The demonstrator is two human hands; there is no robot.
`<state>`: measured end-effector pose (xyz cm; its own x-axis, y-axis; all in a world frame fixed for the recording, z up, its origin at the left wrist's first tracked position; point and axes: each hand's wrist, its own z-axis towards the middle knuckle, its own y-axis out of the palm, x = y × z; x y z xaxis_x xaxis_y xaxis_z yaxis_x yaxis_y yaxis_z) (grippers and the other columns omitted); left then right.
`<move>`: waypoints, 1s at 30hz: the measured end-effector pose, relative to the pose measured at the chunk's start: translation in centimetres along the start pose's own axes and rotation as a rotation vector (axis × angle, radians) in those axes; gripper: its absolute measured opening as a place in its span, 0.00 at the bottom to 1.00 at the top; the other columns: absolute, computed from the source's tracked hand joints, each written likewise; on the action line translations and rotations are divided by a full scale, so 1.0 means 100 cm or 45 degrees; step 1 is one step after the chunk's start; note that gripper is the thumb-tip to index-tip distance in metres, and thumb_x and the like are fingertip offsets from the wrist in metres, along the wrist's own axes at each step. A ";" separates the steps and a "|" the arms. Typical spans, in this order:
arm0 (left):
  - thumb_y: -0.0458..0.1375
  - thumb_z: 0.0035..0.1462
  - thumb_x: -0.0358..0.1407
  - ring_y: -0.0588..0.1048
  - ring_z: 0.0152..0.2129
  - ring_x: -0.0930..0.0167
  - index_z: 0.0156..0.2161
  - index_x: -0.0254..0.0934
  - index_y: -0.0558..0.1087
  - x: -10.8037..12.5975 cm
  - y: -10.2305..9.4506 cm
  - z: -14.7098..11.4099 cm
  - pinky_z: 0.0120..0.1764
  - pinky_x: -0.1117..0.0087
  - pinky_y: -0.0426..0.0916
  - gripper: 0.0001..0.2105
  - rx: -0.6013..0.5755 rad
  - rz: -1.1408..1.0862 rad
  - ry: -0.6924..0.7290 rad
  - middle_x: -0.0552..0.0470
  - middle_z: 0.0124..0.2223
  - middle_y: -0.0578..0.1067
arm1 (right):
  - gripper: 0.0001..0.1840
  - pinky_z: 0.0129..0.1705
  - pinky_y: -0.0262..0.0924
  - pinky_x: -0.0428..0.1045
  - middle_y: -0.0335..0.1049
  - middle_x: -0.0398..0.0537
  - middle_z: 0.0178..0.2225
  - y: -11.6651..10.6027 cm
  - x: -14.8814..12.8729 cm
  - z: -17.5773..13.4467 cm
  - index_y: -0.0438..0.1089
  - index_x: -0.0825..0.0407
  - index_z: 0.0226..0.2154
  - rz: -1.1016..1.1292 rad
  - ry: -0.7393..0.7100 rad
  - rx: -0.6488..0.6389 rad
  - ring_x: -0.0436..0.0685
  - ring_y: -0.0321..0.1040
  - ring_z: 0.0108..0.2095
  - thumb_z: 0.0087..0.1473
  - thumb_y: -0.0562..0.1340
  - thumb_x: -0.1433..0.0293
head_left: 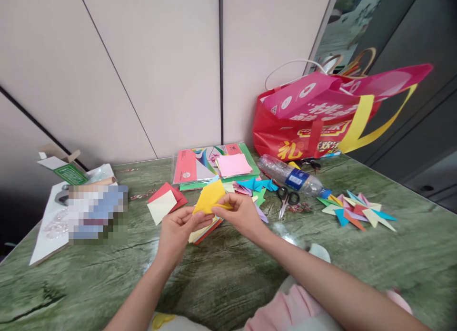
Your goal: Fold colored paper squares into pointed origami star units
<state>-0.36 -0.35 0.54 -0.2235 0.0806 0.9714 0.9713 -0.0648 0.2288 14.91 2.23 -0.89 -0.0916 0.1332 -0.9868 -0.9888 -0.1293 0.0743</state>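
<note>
Both hands hold a yellow sheet of folding paper (209, 196) in the air above the table, its lower edge partly folded. My left hand (180, 222) pinches its lower left side between thumb and fingers. On the right side, my right hand (243, 214) is closed on a narrow folded part of the same paper. Below the hands lies a stack of coloured paper (204, 232), partly hidden by them. Left of the hands, a cream square (162, 207) rests over a red square (180, 198). Blue folded paper pieces (255, 184) lie just beyond my right hand.
Black-handled scissors (285, 200) and a plastic bottle (293, 176) lie to the right, near a colourful pile of folded paper (357, 209). A red bag (307, 117) stands behind. Paper packs (189, 167) sit at the back; a green-white box (67, 169) stands left.
</note>
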 end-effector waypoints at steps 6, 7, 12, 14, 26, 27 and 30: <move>0.63 0.45 0.33 0.78 0.29 0.65 0.30 0.30 0.74 0.000 0.001 0.000 0.38 0.67 0.74 0.08 0.033 -0.042 -0.005 0.48 0.28 0.80 | 0.13 0.25 0.55 0.43 0.66 0.38 0.22 -0.002 0.002 0.000 0.62 0.53 0.26 0.127 -0.094 -0.046 0.47 0.62 0.23 0.38 0.67 0.69; 0.63 0.45 0.33 0.78 0.29 0.65 0.30 0.30 0.74 -0.001 0.002 -0.001 0.38 0.67 0.74 0.07 0.039 -0.049 -0.001 0.48 0.28 0.80 | 0.13 0.25 0.55 0.43 0.65 0.38 0.22 -0.002 0.002 0.000 0.62 0.52 0.26 0.129 -0.118 -0.052 0.47 0.62 0.23 0.38 0.67 0.69; 0.63 0.44 0.34 0.78 0.29 0.64 0.29 0.30 0.74 0.000 0.003 -0.001 0.38 0.65 0.74 0.08 0.047 -0.074 0.002 0.48 0.28 0.80 | 0.05 0.33 0.62 0.46 0.71 0.44 0.26 -0.002 0.002 0.000 0.70 0.53 0.24 0.006 -0.180 -0.065 0.51 0.67 0.29 0.42 0.64 0.69; 0.64 0.44 0.33 0.78 0.30 0.64 0.31 0.30 0.74 0.000 0.002 0.000 0.39 0.64 0.73 0.09 0.018 -0.058 -0.010 0.47 0.29 0.80 | 0.04 0.35 0.63 0.47 0.73 0.45 0.28 -0.002 0.002 0.000 0.72 0.53 0.26 -0.015 -0.165 -0.061 0.53 0.69 0.31 0.42 0.64 0.70; 0.61 0.48 0.34 0.77 0.34 0.62 0.35 0.30 0.74 0.003 0.000 -0.001 0.41 0.62 0.72 0.09 -0.085 -0.031 -0.021 0.46 0.33 0.80 | 0.05 0.36 0.65 0.48 0.74 0.47 0.29 -0.004 0.001 0.002 0.73 0.54 0.28 -0.060 -0.140 -0.052 0.54 0.71 0.32 0.43 0.63 0.71; 0.61 0.48 0.34 0.77 0.34 0.62 0.34 0.30 0.74 0.003 0.000 -0.001 0.41 0.62 0.72 0.08 -0.083 -0.031 -0.020 0.46 0.32 0.80 | 0.06 0.37 0.65 0.48 0.74 0.47 0.30 -0.004 0.002 0.002 0.73 0.54 0.28 -0.051 -0.135 -0.059 0.54 0.71 0.33 0.43 0.63 0.71; 0.60 0.48 0.34 0.77 0.34 0.62 0.31 0.31 0.73 0.002 -0.001 0.000 0.41 0.61 0.72 0.07 -0.076 -0.033 -0.008 0.46 0.31 0.80 | 0.06 0.38 0.65 0.48 0.75 0.47 0.31 -0.005 0.003 0.002 0.73 0.54 0.28 -0.031 -0.125 -0.077 0.54 0.71 0.34 0.43 0.64 0.70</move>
<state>-0.49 -0.33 0.67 -0.2474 0.0889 0.9648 0.9587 -0.1220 0.2571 15.31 2.53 -1.16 -0.0815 0.2321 -0.9693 -0.9823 -0.1835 0.0386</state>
